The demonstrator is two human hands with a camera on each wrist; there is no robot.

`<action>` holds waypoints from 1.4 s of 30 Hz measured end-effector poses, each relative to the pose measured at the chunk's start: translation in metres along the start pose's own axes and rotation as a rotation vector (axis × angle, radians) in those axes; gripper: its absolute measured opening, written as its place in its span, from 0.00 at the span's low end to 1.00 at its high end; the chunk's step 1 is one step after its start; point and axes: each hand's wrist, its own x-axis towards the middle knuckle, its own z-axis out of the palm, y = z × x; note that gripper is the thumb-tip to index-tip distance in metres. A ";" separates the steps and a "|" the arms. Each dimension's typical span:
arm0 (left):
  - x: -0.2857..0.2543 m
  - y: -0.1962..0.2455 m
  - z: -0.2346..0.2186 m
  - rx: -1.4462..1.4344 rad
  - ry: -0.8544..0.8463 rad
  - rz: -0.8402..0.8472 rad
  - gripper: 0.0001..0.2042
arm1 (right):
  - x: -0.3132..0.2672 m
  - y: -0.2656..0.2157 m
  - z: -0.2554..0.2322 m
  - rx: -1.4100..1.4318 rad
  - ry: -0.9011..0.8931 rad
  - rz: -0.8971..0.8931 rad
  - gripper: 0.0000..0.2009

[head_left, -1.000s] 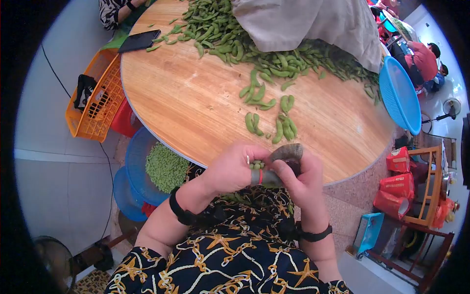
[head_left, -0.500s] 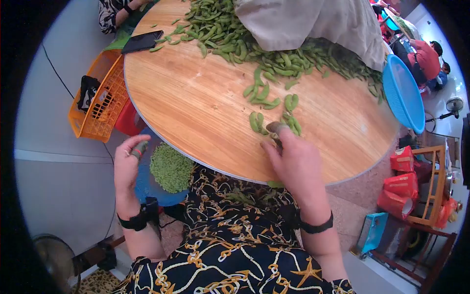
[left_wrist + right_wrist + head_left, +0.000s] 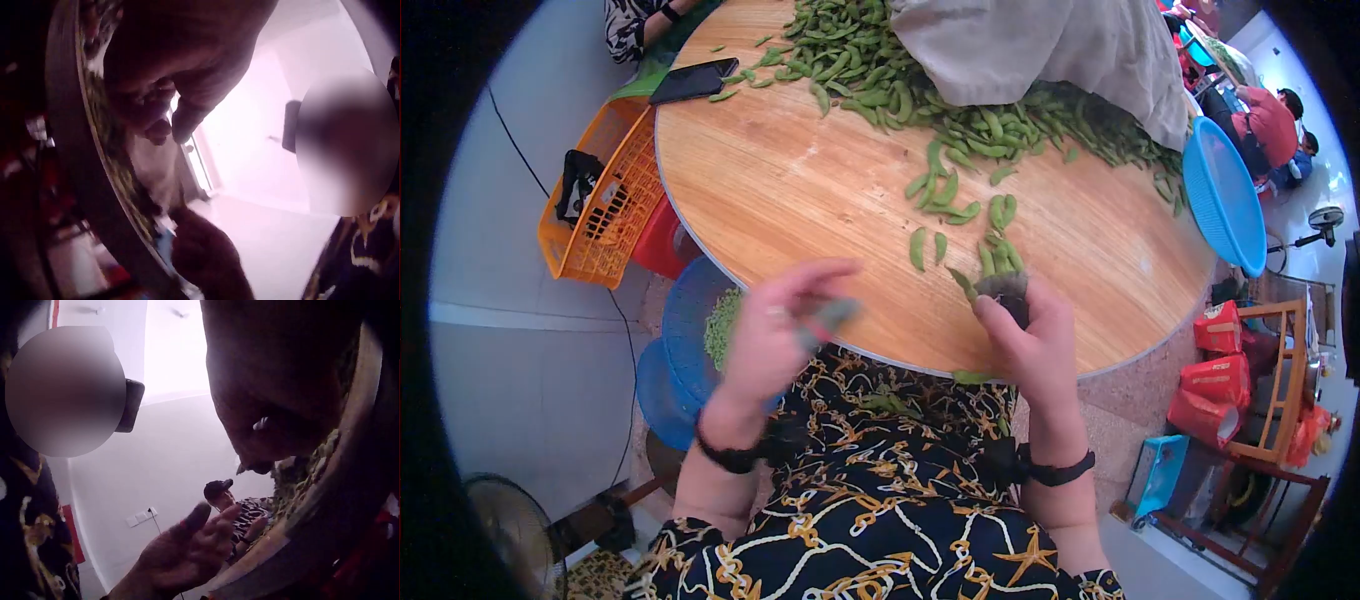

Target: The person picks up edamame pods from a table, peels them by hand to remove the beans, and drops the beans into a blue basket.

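Over the near edge of the round wooden table [image 3: 800,200], the right hand [image 3: 1040,345] pinches a green pod [image 3: 963,284] between thumb and a finger wearing a dark cover [image 3: 1004,287]. To its left the blurred left hand [image 3: 770,335] has its fingers extended and holds nothing visible; a grey-green cover [image 3: 830,320] is on its thumb. Several loose pods [image 3: 945,190] lie just beyond the right hand, below a large heap of pods [image 3: 850,60]. In the right wrist view the left hand [image 3: 181,556] shows spread fingers.
Shelled green beans [image 3: 720,325] fill part of a blue basket [image 3: 685,300] left of the lap. A grey cloth [image 3: 1040,50] covers part of the heap. A phone [image 3: 693,82] lies at the table's left edge, above an orange crate [image 3: 600,200]. A blue colander [image 3: 1222,195] stands at right.
The left hand went from the right hand to above the bean basket, then partway back. The right hand reached to the loose pods and drew back slightly with a pod.
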 end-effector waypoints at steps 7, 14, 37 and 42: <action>0.027 -0.023 0.076 -0.612 -0.269 -0.060 0.08 | -0.013 0.002 -0.005 0.257 -0.204 0.080 0.06; 0.025 -0.026 0.082 -0.616 -0.208 -0.056 0.06 | -0.015 0.004 -0.011 0.548 -0.421 0.308 0.10; 0.027 -0.032 0.064 -0.931 -0.606 -0.197 0.12 | -0.019 0.017 0.006 1.132 -0.677 0.504 0.08; 0.020 -0.023 0.065 -0.520 -0.412 -0.021 0.10 | -0.018 0.009 0.010 0.567 -0.402 0.217 0.07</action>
